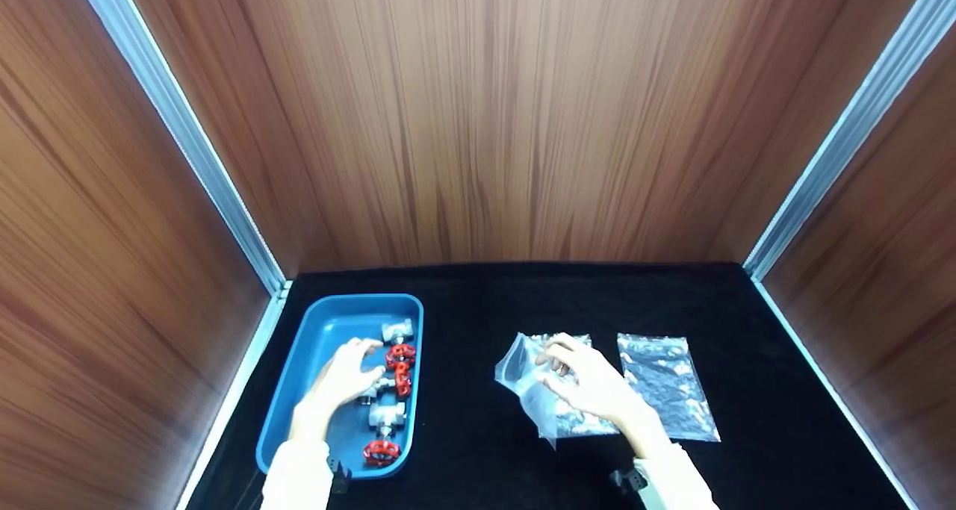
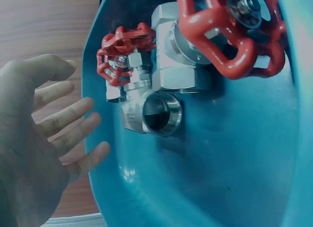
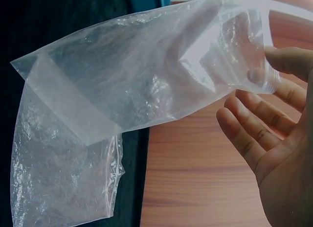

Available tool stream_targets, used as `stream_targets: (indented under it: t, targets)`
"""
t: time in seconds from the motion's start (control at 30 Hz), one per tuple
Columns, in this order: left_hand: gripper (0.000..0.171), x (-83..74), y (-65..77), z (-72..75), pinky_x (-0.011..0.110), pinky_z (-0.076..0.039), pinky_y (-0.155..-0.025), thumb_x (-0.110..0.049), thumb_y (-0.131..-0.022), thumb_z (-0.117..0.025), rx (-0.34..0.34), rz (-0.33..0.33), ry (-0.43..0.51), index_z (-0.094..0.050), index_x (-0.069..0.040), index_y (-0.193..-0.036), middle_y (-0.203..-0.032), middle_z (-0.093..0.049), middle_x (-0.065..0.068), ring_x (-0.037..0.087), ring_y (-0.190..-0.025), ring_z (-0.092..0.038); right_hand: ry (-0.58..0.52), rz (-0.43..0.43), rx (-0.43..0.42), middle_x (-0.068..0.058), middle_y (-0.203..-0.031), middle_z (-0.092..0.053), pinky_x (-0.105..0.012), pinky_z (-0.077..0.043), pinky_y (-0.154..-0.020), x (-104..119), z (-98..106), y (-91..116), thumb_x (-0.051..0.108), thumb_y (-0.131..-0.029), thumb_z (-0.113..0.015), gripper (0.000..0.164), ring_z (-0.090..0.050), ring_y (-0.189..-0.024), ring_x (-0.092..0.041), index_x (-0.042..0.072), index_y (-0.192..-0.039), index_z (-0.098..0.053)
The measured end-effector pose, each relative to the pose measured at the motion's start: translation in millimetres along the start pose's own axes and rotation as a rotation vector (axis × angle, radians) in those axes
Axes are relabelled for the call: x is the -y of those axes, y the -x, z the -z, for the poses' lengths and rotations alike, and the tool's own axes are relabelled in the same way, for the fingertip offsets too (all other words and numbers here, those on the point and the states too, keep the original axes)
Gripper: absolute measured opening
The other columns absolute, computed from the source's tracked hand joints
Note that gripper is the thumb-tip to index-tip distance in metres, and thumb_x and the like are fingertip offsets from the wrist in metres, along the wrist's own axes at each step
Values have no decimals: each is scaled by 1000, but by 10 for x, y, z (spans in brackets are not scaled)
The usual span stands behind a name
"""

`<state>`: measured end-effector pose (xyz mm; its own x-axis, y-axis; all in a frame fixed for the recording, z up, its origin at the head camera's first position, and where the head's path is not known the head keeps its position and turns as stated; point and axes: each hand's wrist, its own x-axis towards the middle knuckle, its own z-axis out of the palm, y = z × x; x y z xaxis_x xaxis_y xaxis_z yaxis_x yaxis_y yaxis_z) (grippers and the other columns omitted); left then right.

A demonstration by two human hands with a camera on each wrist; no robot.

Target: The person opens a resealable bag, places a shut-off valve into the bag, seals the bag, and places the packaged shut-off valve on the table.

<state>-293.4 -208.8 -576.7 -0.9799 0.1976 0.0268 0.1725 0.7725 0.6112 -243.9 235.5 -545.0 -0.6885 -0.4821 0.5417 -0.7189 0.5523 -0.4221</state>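
Note:
My left hand [image 1: 345, 375] hovers over a blue tray [image 1: 287, 390], fingers spread and slightly bent, with nothing between them. Beneath and beside it are metal valves with red handwheels, one valve [image 1: 387, 418] near the front and another valve [image 1: 397, 332] toward the back. In the left wrist view, the fingertips stay apart from the nearest valve [image 2: 139, 107]. My right hand [image 1: 590, 383] pinches the open end of a clear plastic bag [image 3: 146, 75] between thumb and index finger, while the other fingers are extended. The raised bag looks empty and hangs to the left of the hand.
Under the raised bag, another clear bag [image 3: 63, 173] lies flat on the black cloth [image 1: 478, 346]. A further flat bag [image 1: 668, 387] is to its right. Wood-grain panels [image 1: 493, 122] with metal corner strips close in the back and sides.

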Motion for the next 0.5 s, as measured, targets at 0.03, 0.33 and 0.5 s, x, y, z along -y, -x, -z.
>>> stream_targets:
  t: [0.03, 0.33, 0.5]
  targets:
    - [47, 12, -1, -7, 61, -48, -111, -21, -100, -71, 7, 4, -7, -61, -12, -145, -143, -62, 16, 37, -132, -60, 0, 0, 0, 4, -114, -68, -33, -59, -71, -2, 0, -1, 27, -97, -77, 17, -67, -85, -11, 13, -108, -75]
    - [60, 43, -9, -43, 67, -42, -114, -25, -93, -77, 98, 72, -10, -58, -9, -148, -147, -56, 20, 41, -137, -52, -3, 4, -13, 6, -111, -68, -32, -57, -70, -2, -5, 11, 25, -96, -77, 14, -68, -84, -14, 17, -107, -74]
    - [70, 30, -12, -61, 69, -42, -114, -24, -87, -81, 148, 99, -37, -56, -10, -150, -148, -53, 21, 44, -139, -48, 2, -3, -3, 6, -111, -68, -33, -58, -70, 1, -10, 20, 25, -97, -77, 14, -68, -84, -16, 17, -106, -73]
